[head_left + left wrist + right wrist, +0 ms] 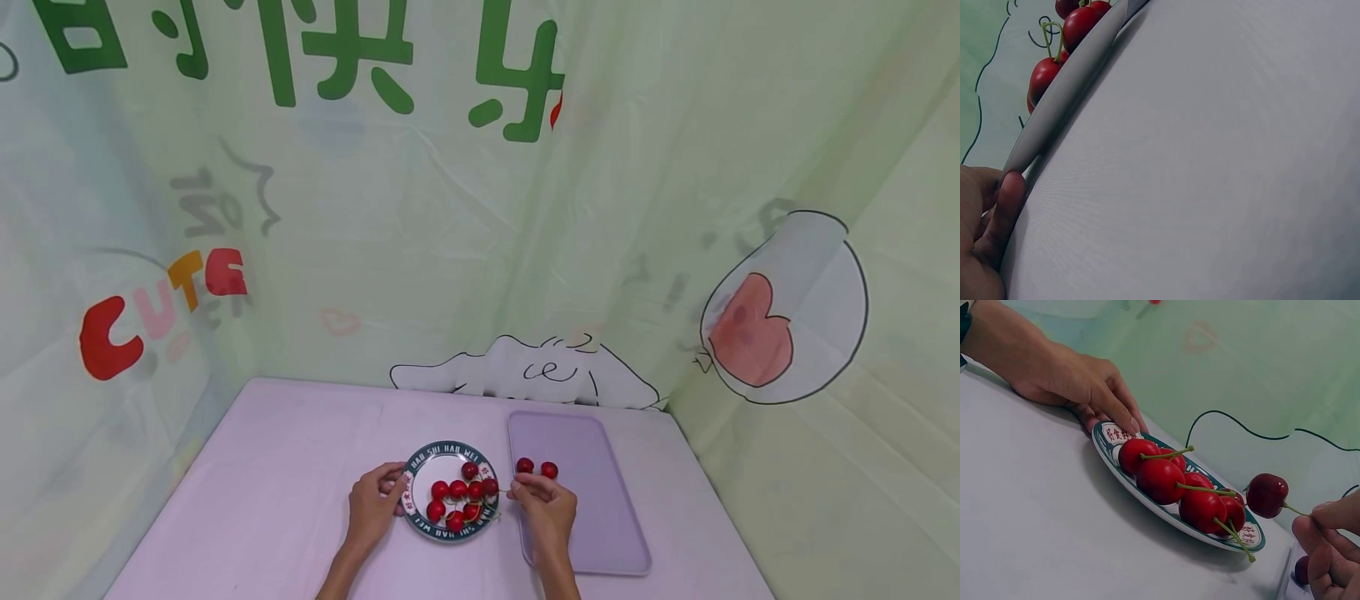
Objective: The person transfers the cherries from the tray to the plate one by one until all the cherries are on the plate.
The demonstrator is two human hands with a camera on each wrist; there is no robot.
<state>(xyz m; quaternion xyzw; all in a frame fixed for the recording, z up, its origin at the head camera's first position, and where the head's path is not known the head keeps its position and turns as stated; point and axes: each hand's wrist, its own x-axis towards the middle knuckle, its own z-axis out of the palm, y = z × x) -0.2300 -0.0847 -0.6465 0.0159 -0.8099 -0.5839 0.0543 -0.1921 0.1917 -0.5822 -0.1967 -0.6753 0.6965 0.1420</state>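
A round plate with a dark green lettered rim holds several red cherries with green stems. My left hand grips the plate's left edge, thumb on the rim; a fingertip shows at the edge in the left wrist view. On the plate's other side, my right hand pinches the stem of a dark red cherry between thumb and forefinger. That cherry hangs out sideways over the plate's right rim. Two more cherries, a left one and a right one, lie on the purple tray.
The tray stands right of the plate, partly under my right hand. A pale cloth covers the table. Printed curtains hang behind and at both sides, close to the table's edges.
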